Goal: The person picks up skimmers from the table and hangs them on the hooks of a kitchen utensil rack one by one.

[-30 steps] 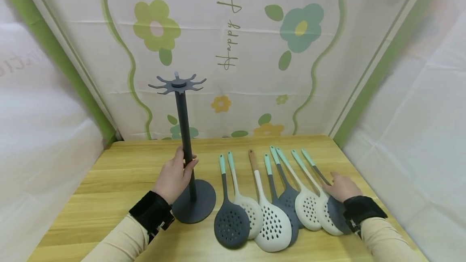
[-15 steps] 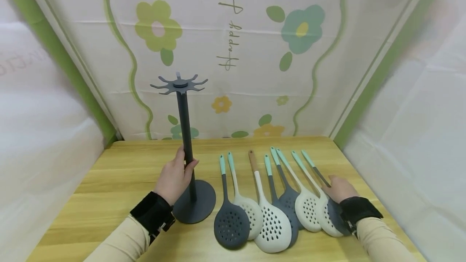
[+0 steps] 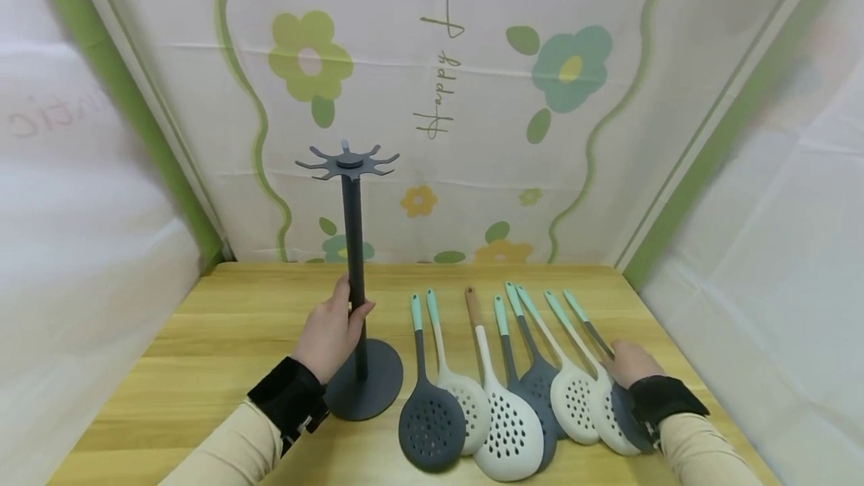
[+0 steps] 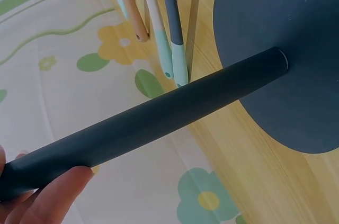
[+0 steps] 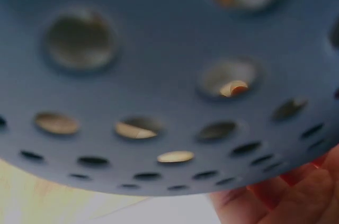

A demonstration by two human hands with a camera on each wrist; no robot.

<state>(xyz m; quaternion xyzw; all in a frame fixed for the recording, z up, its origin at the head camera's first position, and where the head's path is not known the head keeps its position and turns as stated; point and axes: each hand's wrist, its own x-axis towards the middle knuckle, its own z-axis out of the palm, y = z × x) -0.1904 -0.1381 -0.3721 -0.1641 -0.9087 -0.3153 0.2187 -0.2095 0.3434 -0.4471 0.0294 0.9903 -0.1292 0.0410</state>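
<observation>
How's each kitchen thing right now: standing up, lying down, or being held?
Utensil stand: upright, nothing hung on it, gripped by the left hand.
Rightmost gray skimmer: held in the right hand; lifted or not, I can't tell.
Brown-handled skimmer: lying on the table, overlapping its neighbors.
Leftmost gray skimmer: lying down.
Other five skimmers: lying down.

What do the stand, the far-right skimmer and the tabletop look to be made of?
Stand: likely coated metal, matte dark grey; its star-shaped top looks thin. Far-right skimmer: probably nylon or silicone, satin; the perforated head is one even grey, the smooth mint handle perhaps plastic. Tabletop: wood or wood-look laminate, softly glossy, with streaked grain.
</observation>
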